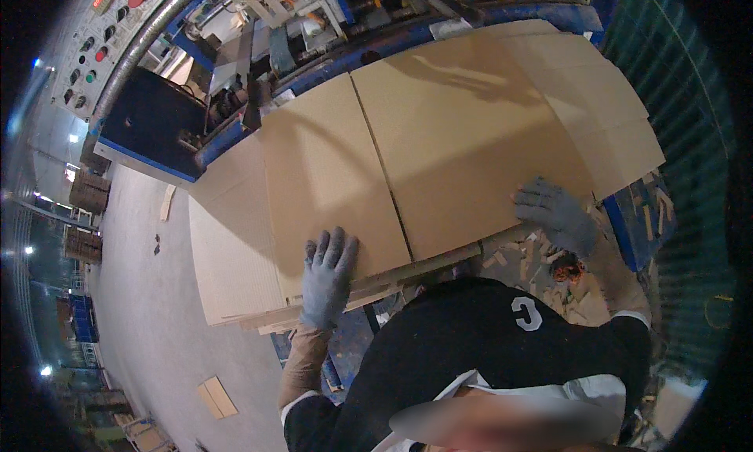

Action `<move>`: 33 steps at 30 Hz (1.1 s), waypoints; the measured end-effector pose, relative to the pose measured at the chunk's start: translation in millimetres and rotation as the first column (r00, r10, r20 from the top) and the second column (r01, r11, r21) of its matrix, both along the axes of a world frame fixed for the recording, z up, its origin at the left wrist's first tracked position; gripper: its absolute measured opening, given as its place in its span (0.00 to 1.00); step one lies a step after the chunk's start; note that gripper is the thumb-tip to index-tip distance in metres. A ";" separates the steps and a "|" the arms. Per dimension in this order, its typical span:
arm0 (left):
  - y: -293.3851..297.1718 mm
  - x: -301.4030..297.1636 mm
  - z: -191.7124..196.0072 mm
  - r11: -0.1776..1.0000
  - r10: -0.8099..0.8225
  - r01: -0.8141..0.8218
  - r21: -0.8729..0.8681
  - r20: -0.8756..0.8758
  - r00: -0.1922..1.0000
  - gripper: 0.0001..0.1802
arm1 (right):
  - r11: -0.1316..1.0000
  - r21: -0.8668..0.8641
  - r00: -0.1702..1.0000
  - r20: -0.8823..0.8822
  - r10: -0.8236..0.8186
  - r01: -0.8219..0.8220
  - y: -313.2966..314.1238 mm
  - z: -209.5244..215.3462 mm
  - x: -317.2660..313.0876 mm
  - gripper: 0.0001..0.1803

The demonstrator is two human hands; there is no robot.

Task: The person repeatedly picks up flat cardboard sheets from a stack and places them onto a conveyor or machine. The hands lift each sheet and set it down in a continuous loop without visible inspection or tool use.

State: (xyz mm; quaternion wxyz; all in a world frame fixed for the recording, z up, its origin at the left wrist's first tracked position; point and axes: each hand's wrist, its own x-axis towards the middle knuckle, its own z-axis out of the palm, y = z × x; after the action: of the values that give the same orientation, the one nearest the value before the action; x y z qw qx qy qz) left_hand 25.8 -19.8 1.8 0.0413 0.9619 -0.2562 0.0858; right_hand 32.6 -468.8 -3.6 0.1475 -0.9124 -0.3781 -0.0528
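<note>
A large flat cardboard sheet [471, 138] lies in front of me on top of a stack of cardboard, with a dark slit running from its far edge to its near edge. My left hand [328, 275], in a grey glove, rests on the sheet's near left part, fingers stretched out. Over at the near right edge, my right hand [555, 213] in a matching glove lies on the cardboard with its fingers extended. Neither hand grips anything. Lower cardboard layers [235, 283] stick out at the left and along the near edge.
Beyond the stack stands a blue machine [329, 67] with rollers. A control panel [102, 48] with buttons is at the upper left. Cardboard scraps [584, 307] litter the floor at right, beside a green mesh curtain [678, 83]. A cardboard piece [216, 397] lies on the floor at left.
</note>
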 end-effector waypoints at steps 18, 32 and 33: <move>30.1 247.9 -7.9 0.719 0.395 -0.278 -0.637 0.046 0.918 0.34 | 0.910 -0.019 0.862 0.329 -0.385 0.413 60.2 -9.0 245.9 0.30; 281.8 -42.9 -100.4 0.026 0.925 -0.675 -0.737 -0.239 0.296 0.45 | -0.501 0.795 0.557 -0.600 -0.574 0.341 -238.0 -84.9 -3.7 0.24; 276.3 -39.0 -90.5 -0.010 0.952 -0.738 -0.675 -0.232 0.199 0.44 | -0.642 0.712 0.648 -0.636 -0.419 0.283 -233.2 -76.8 5.3 0.24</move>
State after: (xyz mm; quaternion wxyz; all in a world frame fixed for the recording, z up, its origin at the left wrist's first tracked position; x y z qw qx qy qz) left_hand -13.2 256.5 -88.7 0.2802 0.7908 0.4397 0.3205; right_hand 37.9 -702.0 -80.4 0.7580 -0.4210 0.2577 -0.4263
